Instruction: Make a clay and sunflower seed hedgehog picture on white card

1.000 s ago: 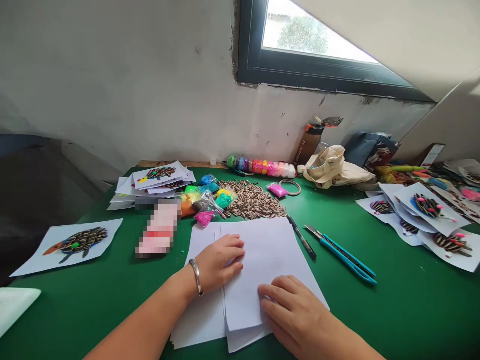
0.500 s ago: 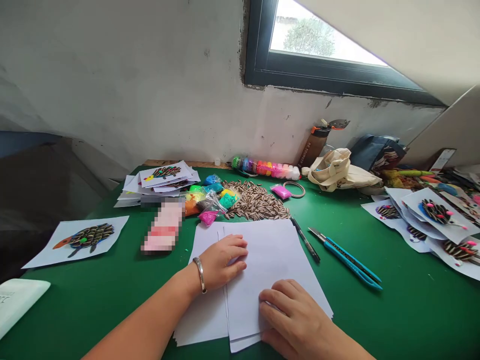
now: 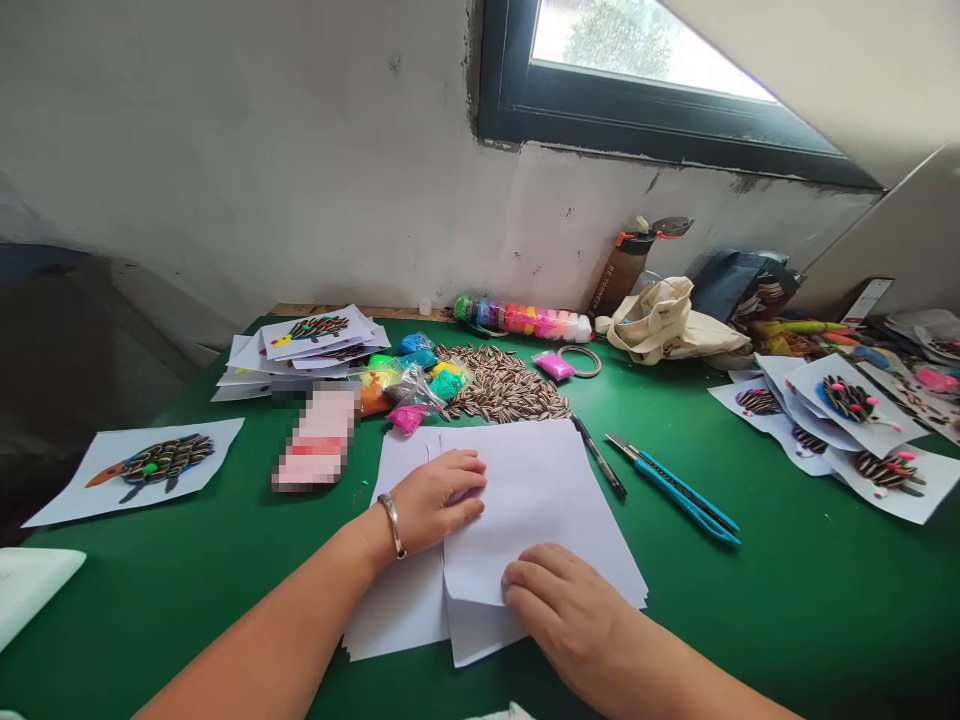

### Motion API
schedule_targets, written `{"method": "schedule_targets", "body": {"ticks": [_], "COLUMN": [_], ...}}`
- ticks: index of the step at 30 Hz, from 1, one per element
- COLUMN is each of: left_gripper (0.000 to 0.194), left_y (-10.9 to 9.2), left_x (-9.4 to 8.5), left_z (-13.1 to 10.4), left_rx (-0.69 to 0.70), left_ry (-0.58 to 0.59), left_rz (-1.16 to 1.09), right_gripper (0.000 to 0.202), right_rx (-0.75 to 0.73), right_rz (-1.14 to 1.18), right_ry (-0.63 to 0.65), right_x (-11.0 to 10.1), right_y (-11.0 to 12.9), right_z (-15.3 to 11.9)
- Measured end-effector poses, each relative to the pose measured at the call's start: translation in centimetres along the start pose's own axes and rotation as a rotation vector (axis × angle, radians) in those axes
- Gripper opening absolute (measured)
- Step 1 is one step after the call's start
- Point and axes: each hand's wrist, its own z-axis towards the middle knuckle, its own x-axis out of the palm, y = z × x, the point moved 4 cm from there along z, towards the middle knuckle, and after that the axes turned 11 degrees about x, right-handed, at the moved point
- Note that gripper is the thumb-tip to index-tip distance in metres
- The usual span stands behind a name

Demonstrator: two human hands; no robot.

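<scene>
White paper sheets (image 3: pixel 540 480) lie in two overlapping stacks on the green table. My left hand (image 3: pixel 439 498), with a silver bangle at the wrist, rests flat on them, fingers apart and pointing right. At the near part of the right stack, my right hand (image 3: pixel 559 610) has its fingers curled on the top sheet, whose near edge is lifted a little above the sheets below. Its thumb is hidden. Beyond the paper are a pile of striped seeds (image 3: pixel 510 388) and small bags of coloured clay (image 3: pixel 412 385).
Right of the paper lie a black pen (image 3: pixel 600 460) and a blue cutter (image 3: pixel 675 490). Seed pictures lie at the left (image 3: pixel 169 465) and right (image 3: pixel 851 400). Along the wall stand a brown bottle (image 3: pixel 619 275) and a cream cloth bag (image 3: pixel 652 325).
The top sheet's near edge has moved away from me and risen slightly with my right hand, showing more paper beneath. The view has shifted a little.
</scene>
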Motion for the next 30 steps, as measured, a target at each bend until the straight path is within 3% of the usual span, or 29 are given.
{"method": "schedule_targets", "body": {"ticks": [6,10,14,17,19,21,23,25,28,30], "left_gripper": [0.021,0.019,0.026,0.034,0.036,0.035,0.036,0.040,0.049,0.051], "left_y": [0.2,0.4,1.7,3.0,3.5,3.7,3.6,3.5,3.6,3.8], "left_x": [0.2,-0.2,-1.5,-2.8,-3.4,-3.6,-3.3,-2.4,-1.2,-0.8], "left_z": [0.0,0.0,-0.3,-1.1,-1.6,-1.8,-1.6,-1.2,-1.0,-1.0], "left_rx": [-0.024,-0.056,-0.294,-0.480,-0.545,-0.529,-0.444,-0.365,-0.344,-0.347], "left_ry": [0.029,0.005,-0.216,-0.435,-0.543,-0.579,-0.519,-0.382,-0.204,-0.156], "left_rz": [-0.002,-0.100,-0.257,-0.211,-0.128,-0.014,0.112,0.210,0.290,0.322], "right_gripper": [0.020,0.022,0.017,0.014,0.010,0.010,0.011,0.014,0.015,0.015], "right_rx": [0.175,0.226,0.286,0.312,0.314,0.314,0.322,0.336,0.360,0.383], "right_rz": [-0.011,-0.062,-0.096,-0.228,-0.268,-0.286,-0.300,-0.308,-0.308,-0.306], "right_ry": [0.039,0.074,0.094,0.132,0.134,0.120,0.098,0.071,0.028,-0.004], "right_x": [-1.7,-2.9,-2.4,-1.0,-0.1,0.6,1.0,1.3,1.5,1.6], "right_y": [-2.0,-3.7,-5.9,-7.5,-8.2,-8.5,-8.7,-8.8,-9.0,-9.2], "right_z": [0.7,3.2,6.8,9.1,10.1,10.6,10.6,10.5,10.3,10.2]}}
